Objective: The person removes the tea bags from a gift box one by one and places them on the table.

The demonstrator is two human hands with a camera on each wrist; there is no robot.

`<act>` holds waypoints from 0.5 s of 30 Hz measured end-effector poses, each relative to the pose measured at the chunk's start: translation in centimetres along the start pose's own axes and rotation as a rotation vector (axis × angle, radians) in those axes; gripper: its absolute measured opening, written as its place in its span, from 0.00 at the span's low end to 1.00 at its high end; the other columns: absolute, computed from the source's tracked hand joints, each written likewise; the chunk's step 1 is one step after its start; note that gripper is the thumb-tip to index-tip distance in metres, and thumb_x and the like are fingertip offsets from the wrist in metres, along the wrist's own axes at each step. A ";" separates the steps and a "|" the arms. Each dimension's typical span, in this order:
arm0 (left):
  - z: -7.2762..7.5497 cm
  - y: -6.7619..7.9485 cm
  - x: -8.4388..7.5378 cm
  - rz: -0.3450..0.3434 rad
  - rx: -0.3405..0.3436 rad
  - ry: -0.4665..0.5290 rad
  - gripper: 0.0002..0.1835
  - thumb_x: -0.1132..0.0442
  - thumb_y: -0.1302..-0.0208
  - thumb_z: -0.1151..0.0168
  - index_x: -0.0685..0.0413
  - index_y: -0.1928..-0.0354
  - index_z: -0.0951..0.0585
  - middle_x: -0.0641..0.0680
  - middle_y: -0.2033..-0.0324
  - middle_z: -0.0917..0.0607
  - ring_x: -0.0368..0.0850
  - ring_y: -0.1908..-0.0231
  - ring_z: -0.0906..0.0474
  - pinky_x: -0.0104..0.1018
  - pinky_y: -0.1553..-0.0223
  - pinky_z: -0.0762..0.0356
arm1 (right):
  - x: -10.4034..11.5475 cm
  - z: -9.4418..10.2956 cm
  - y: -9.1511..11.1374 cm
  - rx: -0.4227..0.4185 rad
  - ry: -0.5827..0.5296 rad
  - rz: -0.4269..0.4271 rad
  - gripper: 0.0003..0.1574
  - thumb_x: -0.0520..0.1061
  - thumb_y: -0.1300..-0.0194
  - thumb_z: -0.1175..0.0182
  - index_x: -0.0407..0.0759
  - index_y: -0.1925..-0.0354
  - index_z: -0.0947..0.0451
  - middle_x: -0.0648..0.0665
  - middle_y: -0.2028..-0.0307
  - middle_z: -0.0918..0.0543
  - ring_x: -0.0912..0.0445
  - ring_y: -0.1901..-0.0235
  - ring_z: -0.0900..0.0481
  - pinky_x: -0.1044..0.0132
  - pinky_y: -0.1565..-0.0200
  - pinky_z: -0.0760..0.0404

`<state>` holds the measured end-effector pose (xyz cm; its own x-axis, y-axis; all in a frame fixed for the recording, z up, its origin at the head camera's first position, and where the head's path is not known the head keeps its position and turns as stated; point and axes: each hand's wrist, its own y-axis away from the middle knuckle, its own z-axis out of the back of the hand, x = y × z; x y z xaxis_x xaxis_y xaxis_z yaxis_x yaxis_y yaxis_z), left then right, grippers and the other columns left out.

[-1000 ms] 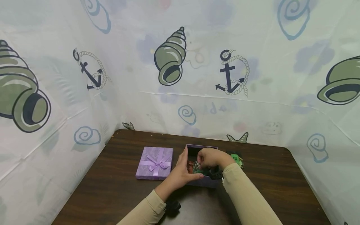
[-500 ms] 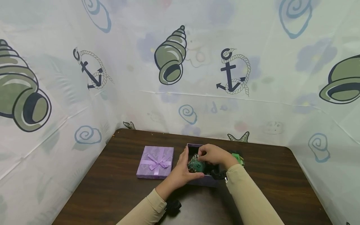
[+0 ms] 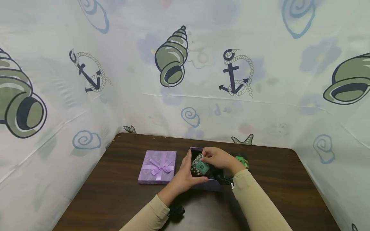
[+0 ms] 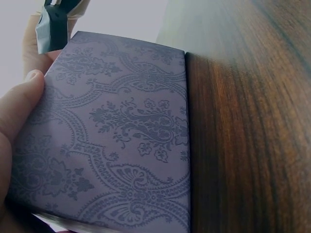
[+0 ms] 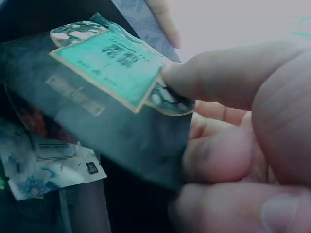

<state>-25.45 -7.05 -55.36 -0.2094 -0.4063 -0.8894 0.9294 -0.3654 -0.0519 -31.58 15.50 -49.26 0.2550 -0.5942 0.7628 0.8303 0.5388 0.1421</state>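
Observation:
A dark green sachet (image 3: 199, 166) with a bright green label is pinched between the thumb and fingers of my right hand (image 3: 218, 157), tilted at the opening of a purple patterned box (image 3: 212, 185). The label (image 5: 107, 63) is close up in the right wrist view. My left hand (image 3: 183, 179) steadies the box, its straight fingers along the left wall and its thumb at the near rim. In the left wrist view, the box's outer wall (image 4: 131, 121) fills the middle. Inside the box lies a white sachet (image 5: 48, 167) with blue flowers; other contents are dark and partly hidden.
A purple lid (image 3: 157, 167) with a ribbon bow lies left of the box on the brown wooden table (image 3: 121, 192). To the right, a small green item (image 3: 242, 160) is partly hidden by my right arm. A printed cloth (image 3: 130, 70) hangs behind the table.
My right hand has brought the dark green sachet up from inside the box, tilting its label into view. The left hand stays against the box, and the head view shifts slightly.

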 end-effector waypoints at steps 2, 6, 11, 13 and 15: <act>0.0 0.1 0.0 0.001 0.005 0.000 0.76 0.38 0.41 0.17 0.47 0.10 0.66 0.64 0.12 0.57 0.67 0.14 0.54 0.71 0.20 0.42 | 0.0 0.0 0.1 -0.001 -0.021 0.002 0.09 0.48 0.19 0.36 0.46 0.49 0.23 0.52 0.71 0.21 0.57 0.73 0.28 0.63 0.67 0.26; 0.1 0.1 -0.2 0.002 0.011 0.007 0.76 0.38 0.41 0.18 0.49 0.10 0.66 0.65 0.12 0.56 0.68 0.14 0.53 0.72 0.21 0.42 | -0.2 0.2 0.2 0.016 -0.101 0.019 0.20 0.46 0.18 0.36 0.44 0.36 0.29 0.52 0.77 0.30 0.57 0.79 0.36 0.66 0.72 0.32; 0.2 0.1 -0.3 -0.005 -0.001 0.006 0.76 0.39 0.41 0.17 0.50 0.10 0.65 0.65 0.12 0.56 0.68 0.14 0.53 0.72 0.20 0.43 | -0.4 0.5 0.2 0.025 -0.143 0.080 0.17 0.46 0.17 0.39 0.47 0.36 0.30 0.51 0.77 0.30 0.57 0.81 0.36 0.66 0.75 0.32; 0.3 0.1 -0.3 -0.007 -0.005 0.001 0.75 0.38 0.41 0.17 0.49 0.10 0.65 0.65 0.12 0.56 0.68 0.14 0.54 0.72 0.20 0.42 | -0.5 0.6 0.3 0.020 -0.168 0.077 0.12 0.46 0.16 0.40 0.47 0.40 0.26 0.49 0.75 0.27 0.56 0.78 0.33 0.64 0.73 0.29; 0.3 0.2 -0.2 -0.005 -0.009 -0.006 0.76 0.38 0.42 0.17 0.49 0.10 0.64 0.65 0.12 0.56 0.67 0.14 0.53 0.71 0.20 0.42 | -0.7 0.6 0.3 0.008 -0.193 0.057 0.09 0.47 0.16 0.40 0.48 0.43 0.22 0.48 0.70 0.22 0.55 0.74 0.29 0.64 0.68 0.25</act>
<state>-25.36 -7.28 -55.07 -0.2158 -0.4098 -0.8863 0.9312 -0.3594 -0.0606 -31.83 16.47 -49.39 0.2015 -0.4377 0.8763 0.8130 0.5736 0.0995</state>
